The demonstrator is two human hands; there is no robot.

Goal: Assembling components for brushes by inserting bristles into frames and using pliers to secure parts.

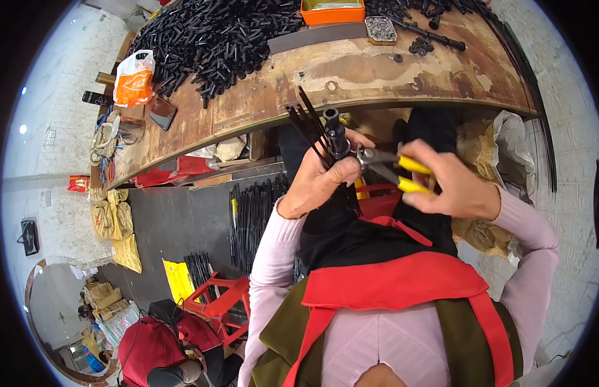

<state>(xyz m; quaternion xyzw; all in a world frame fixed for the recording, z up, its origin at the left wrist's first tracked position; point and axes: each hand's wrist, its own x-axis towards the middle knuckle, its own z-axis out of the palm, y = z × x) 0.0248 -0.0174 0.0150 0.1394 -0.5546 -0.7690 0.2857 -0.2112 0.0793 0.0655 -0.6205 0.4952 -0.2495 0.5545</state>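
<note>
My left hand point(317, 182) is closed around a black tubular fitting point(337, 134), held upright with its hollow end up. Several thin black rods point(303, 124) stick up beside the fitting from the same grip. My right hand point(455, 182) holds pliers with yellow handles point(413, 175), the handles spread apart. The metal jaws of the pliers meet the fitting just beside my left thumb; what lies between them is too small to make out. Both hands are over my lap, just in front of the bench edge.
On the worn wooden bench point(441, 80) lie a large heap of black tubular parts point(215, 42), an orange tray point(331, 15), a tin of small metal pieces point(380, 29) and a phone point(163, 113). Bundles of black rods point(251, 216) and a red stool point(225, 303) stand left; a person in red point(151, 351) is behind.
</note>
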